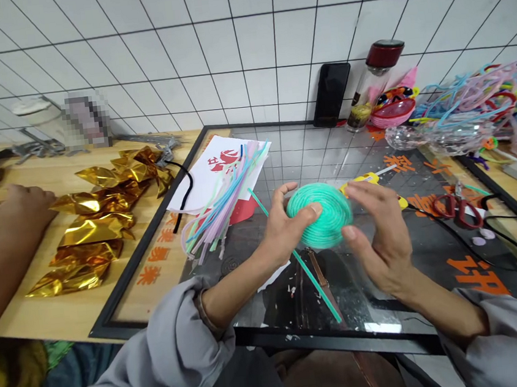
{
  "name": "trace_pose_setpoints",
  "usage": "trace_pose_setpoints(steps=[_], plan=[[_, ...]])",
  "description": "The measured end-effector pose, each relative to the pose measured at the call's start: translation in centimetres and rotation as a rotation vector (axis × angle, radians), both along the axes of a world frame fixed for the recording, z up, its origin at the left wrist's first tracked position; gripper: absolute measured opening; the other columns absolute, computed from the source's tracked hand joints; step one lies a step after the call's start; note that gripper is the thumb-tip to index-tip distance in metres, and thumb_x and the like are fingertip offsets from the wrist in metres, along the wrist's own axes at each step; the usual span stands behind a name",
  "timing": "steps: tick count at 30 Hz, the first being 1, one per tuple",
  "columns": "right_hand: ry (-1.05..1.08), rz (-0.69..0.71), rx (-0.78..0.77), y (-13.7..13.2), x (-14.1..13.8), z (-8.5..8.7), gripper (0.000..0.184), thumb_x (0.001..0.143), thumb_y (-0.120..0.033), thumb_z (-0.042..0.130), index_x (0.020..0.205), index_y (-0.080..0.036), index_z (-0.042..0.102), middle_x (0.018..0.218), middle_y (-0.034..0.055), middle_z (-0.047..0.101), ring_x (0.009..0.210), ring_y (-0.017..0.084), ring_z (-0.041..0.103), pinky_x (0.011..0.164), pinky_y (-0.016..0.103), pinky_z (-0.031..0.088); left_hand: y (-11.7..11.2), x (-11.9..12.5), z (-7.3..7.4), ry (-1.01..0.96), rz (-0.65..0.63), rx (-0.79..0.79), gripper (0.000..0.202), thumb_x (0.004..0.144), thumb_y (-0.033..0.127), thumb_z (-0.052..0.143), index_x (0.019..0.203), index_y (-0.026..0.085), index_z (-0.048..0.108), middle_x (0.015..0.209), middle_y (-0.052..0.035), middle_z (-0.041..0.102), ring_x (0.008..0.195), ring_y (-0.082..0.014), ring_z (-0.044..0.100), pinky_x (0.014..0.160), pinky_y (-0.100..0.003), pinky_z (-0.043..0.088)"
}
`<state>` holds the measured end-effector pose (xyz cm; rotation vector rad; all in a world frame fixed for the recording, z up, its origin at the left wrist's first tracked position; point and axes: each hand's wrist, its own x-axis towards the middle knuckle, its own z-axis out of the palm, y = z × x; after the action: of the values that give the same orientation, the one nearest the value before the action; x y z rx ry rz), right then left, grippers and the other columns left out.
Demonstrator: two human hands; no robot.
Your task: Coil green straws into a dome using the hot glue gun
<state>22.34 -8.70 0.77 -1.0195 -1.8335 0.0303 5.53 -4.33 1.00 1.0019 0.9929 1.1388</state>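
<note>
My left hand [287,221] holds a flat turquoise coil [329,226], wound in a round spiral, with the thumb pressed on its face. The kind of cord or strip it is wound from is hard to make out. At the coil's right edge my right hand [380,236] is spread, thumb and fingers apart, slightly blurred. A yellow glue gun [370,178] lies behind the right hand, partly hidden by it. Beneath the left hand a thin straight green strip [317,289] lies slanting across the glass tabletop.
Pastel fuzzy strips [232,202] lie on white paper [203,156]. Red scissors [458,206] and black cables are at the right, below a colourful strip pile [475,103]. A phone [332,93] and bottle [374,83] stand by the wall. Another person's hand [20,209] is near gold foil [91,229].
</note>
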Motion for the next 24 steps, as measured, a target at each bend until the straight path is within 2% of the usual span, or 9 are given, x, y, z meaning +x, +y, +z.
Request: trace_pose_setpoints(steps=[4,7,14,24], plan=[[0.357,0.036,-0.393,0.1,-0.3,-0.2,0.050,0.095,-0.040,0.060,0.143,-0.033,0.046,0.141,0.0086,0.053,0.134,0.028,0.049,0.111,0.054,0.041,-0.2,-0.2,-0.3,0.104,-0.054,0.101,0.074,0.065,0.045,0.080,0.128,0.023,0.048,0.118,-0.0075,0.059,0.101,-0.0231,0.060,0.086,-0.036,0.050],[0.521,0.086,-0.567,0.2,-0.7,-0.2,0.051,0.090,-0.046,0.066,0.136,-0.031,0.050,0.142,0.0078,0.053,0.136,0.028,0.048,0.116,0.052,0.037,-0.5,-0.3,-0.3,0.160,-0.070,0.170,0.076,0.066,0.046,0.080,0.130,0.023,0.047,0.129,-0.0104,0.058,0.112,-0.0270,0.059,0.095,-0.042,0.049],[0.587,0.062,-0.640,0.5,-1.0,0.1,0.056,0.079,-0.048,0.074,0.127,-0.029,0.052,0.136,0.0075,0.056,0.131,0.030,0.050,0.113,0.051,0.040,-0.6,-0.2,0.0,0.212,-0.071,0.169,0.076,0.066,0.044,0.079,0.131,0.022,0.046,0.132,-0.0119,0.056,0.115,-0.0288,0.059,0.099,-0.046,0.048],[0.666,0.030,-0.670,0.6,-1.5,0.8,0.056,0.070,-0.035,0.077,0.119,-0.028,0.051,0.129,0.0076,0.055,0.125,0.028,0.052,0.110,0.049,0.041,-0.7,-0.3,-1.0,0.195,-0.117,0.209,0.073,0.073,0.049,0.078,0.132,0.024,0.045,0.133,-0.0101,0.054,0.118,-0.0281,0.057,0.101,-0.046,0.047]])
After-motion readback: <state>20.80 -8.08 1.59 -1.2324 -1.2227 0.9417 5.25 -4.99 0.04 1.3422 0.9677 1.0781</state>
